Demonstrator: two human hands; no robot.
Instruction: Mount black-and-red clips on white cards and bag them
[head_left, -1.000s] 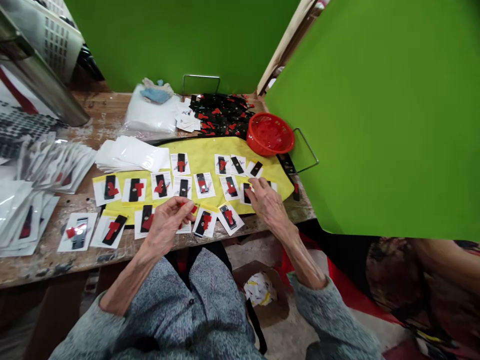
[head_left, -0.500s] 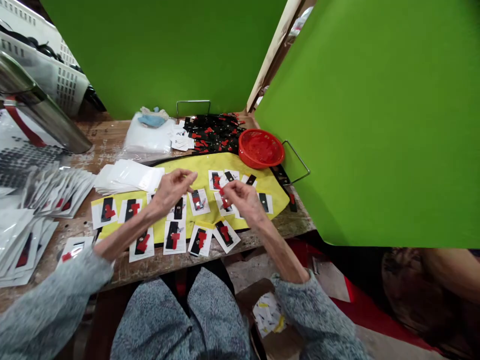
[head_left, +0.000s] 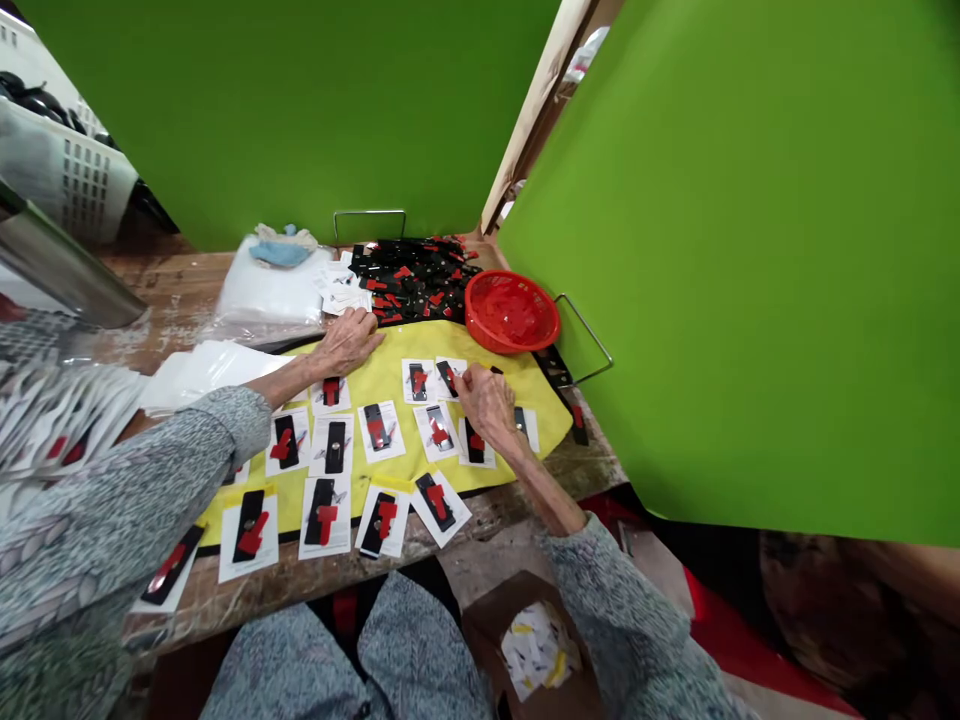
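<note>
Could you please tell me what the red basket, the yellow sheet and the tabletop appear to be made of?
Red basket: likely moulded plastic, glossy, with a fine perforated mesh look.
Yellow sheet: probably soft fabric or felt, matte; its edge curves loosely.
Tabletop: bare wood, worn and matte, with grain, scuffs and pale stains.

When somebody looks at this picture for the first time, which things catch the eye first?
The bright green screens stand out most, walling the wooden table at the back and right. In the middle, rows of white cards with black and red pieces lie on a yellow sheet, the left hand at its far edge, the right hand on cards near the red bowl.
</note>
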